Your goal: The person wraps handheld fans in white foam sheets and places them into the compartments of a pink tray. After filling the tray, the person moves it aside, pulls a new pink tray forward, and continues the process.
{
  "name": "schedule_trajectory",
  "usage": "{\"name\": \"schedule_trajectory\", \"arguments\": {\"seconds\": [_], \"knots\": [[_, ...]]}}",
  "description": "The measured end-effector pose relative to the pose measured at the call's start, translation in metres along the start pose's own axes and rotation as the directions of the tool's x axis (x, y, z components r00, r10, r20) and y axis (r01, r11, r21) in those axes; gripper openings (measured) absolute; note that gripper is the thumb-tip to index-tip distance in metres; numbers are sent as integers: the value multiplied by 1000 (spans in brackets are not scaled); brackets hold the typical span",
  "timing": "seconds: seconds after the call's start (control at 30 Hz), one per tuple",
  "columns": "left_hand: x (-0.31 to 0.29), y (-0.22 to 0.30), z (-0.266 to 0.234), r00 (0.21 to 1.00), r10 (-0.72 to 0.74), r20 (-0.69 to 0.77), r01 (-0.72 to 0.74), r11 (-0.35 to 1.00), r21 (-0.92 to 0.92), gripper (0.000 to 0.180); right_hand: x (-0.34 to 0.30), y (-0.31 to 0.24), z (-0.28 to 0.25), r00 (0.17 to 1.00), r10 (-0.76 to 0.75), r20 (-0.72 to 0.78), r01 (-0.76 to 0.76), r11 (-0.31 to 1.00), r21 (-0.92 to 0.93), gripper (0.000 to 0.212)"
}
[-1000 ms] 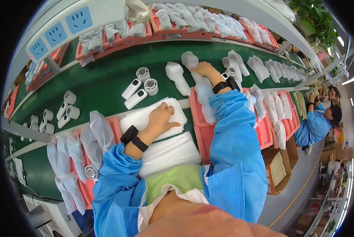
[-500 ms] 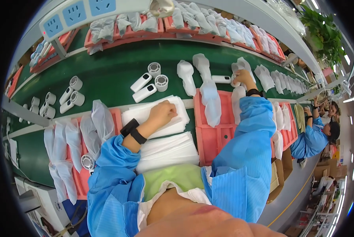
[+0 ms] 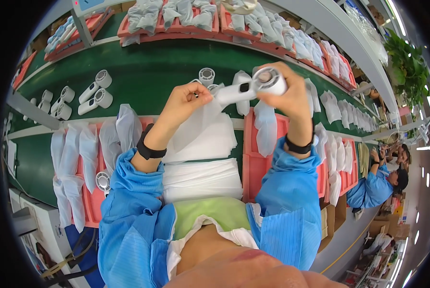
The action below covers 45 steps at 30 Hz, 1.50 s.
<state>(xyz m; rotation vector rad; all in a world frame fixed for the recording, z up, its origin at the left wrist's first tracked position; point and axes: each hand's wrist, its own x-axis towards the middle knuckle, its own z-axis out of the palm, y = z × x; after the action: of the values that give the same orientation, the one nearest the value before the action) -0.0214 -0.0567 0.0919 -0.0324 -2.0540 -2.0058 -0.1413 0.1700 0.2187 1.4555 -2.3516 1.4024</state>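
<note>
My right hand (image 3: pixel 292 91) grips the round head of a white handheld fan (image 3: pixel 234 94), its handle pointing left. A translucent white sleeve bag (image 3: pixel 193 127) hangs from the closed fingertips of my left hand (image 3: pixel 182 104). The fan's handle end meets the bag's upper edge; I cannot tell if it is inside. Below my hands lies a stack of white bags (image 3: pixel 215 139), and nearer to me a second white stack (image 3: pixel 203 182). Bagged fans (image 3: pixel 265 127) rest in and over the pink tray (image 3: pixel 253 177) at the right.
Another pink tray (image 3: pixel 94 204) with bagged fans (image 3: pixel 71 153) stands at the left. Bare white fans (image 3: pixel 95 101) lie on the green conveyor belt (image 3: pixel 143 72). More loaded pink trays (image 3: pixel 172 30) line the far side. A co-worker in blue (image 3: pixel 368 189) sits at the far right.
My right hand has lifted a fan from the belt and moved it left. My left hand has risen from the stack with a bag pinched in it. The view has shifted slightly.
</note>
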Motion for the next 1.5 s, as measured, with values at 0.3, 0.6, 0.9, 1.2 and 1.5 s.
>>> {"name": "schedule_trajectory", "arguments": {"seconds": [0.3, 0.6, 0.9, 1.2, 1.5], "knots": [[-25, 26, 15, 950, 49, -309, -189, 876, -443, 8, -28, -6, 108, 981, -172, -87, 171, 985, -20, 69], [-46, 40, 36, 803, 535, -265, -453, 835, 313, 19, -29, 2, 134, 952, -279, -128, 264, 956, -125, 71], [-38, 37, 46, 707, 694, -138, -474, 609, 636, 38, -24, 16, 122, 939, -185, -288, 139, 975, -175, 65], [-30, 41, 38, 826, 516, -227, -292, 736, 610, 59, -33, -5, 130, 961, 44, -273, 31, 964, 265, 58], [-33, 48, 3, 843, 496, -210, -411, 844, 345, 49, -28, -6, 112, 973, -184, -140, 223, 907, 358, 59]]}}
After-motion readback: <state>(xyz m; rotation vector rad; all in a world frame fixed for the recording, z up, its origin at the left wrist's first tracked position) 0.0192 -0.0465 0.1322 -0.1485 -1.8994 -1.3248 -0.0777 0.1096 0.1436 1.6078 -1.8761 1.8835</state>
